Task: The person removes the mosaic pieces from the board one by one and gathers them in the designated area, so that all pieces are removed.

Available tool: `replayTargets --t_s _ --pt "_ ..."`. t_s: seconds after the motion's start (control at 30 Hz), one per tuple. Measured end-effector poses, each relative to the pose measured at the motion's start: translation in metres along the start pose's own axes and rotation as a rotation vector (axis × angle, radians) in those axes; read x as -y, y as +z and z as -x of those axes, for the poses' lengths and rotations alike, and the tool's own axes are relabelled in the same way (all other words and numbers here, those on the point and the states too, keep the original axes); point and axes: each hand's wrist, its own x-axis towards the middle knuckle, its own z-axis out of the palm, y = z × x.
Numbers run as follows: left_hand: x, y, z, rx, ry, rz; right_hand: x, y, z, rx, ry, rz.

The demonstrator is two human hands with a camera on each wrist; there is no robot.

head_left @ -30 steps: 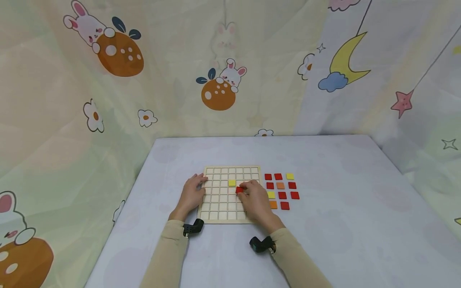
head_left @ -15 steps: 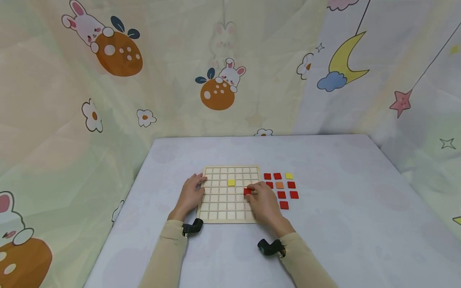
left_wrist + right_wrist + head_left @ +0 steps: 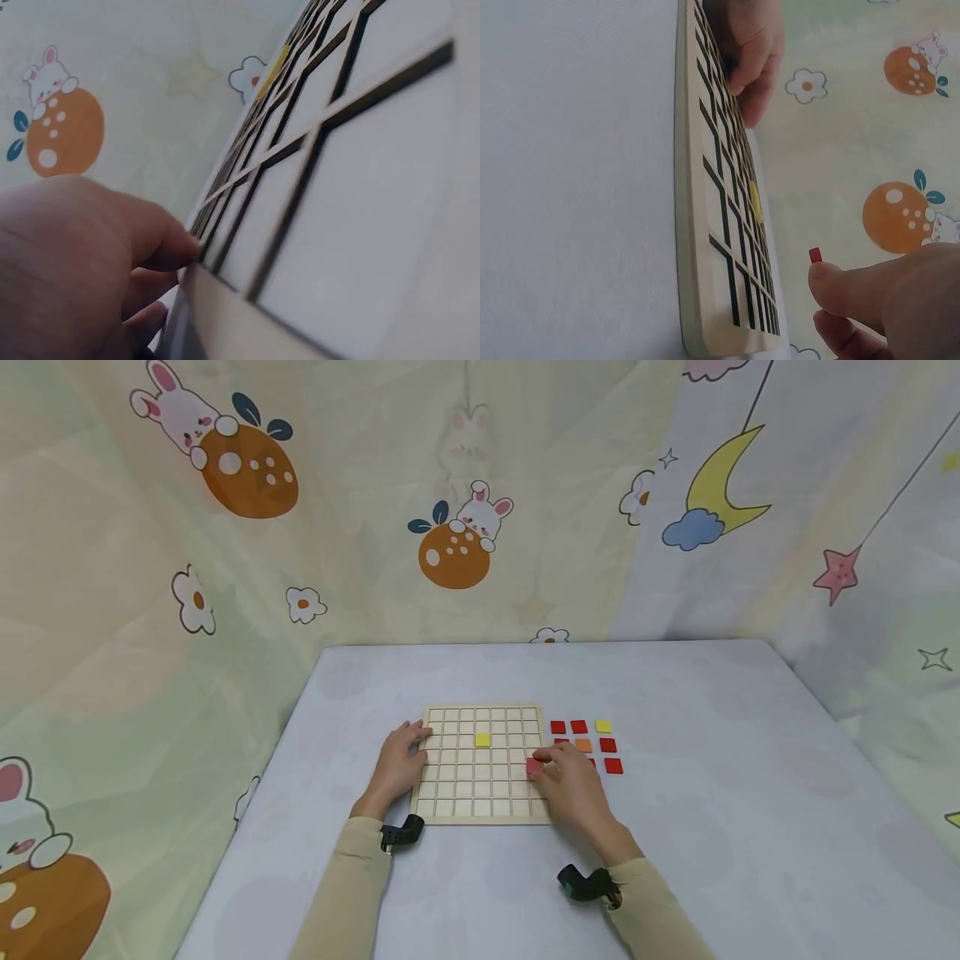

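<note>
A pale wooden grid board lies on the table, with a yellow square tile in one of its cells. My left hand rests against the board's left edge, fingertips and thumb touching the rim. In the left wrist view, fingers meet that edge. Over the board's right side, my right hand pinches a red square tile between thumb and fingers. A sliver of this red tile shows at the thumb tip in the right wrist view.
Loose tiles lie in rows right of the board: several red tiles, an orange tile and a yellow tile. My right hand covers part of these rows. A patterned cloth stands behind the white table.
My right hand has moved right and slightly nearer with the red tile, from mid-board to its right side, covering more loose tiles. My left hand has stayed put.
</note>
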Motion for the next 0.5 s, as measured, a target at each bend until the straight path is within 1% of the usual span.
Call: replayTargets --t_s 0.13,0.2,0.3,0.43,0.5 --pt "0.0 0.001 0.0 -0.011 0.017 -0.01 -0.007 -0.006 0.005 0.003 0.004 -0.016" --pt "-0.001 0.001 0.001 -0.012 0.016 -0.004 -0.01 -0.008 0.007 0.006 0.01 -0.017" --pt "0.0 0.001 0.0 -0.011 0.042 -0.015 -0.014 -0.01 0.011 0.006 0.016 -0.02" --pt "0.003 0.001 -0.002 -0.011 0.075 -0.035 -0.018 -0.011 0.014 -0.004 0.004 -0.011" --pt "0.004 0.001 -0.002 -0.008 0.077 -0.037 -0.021 -0.012 0.015 -0.012 0.0 -0.006"
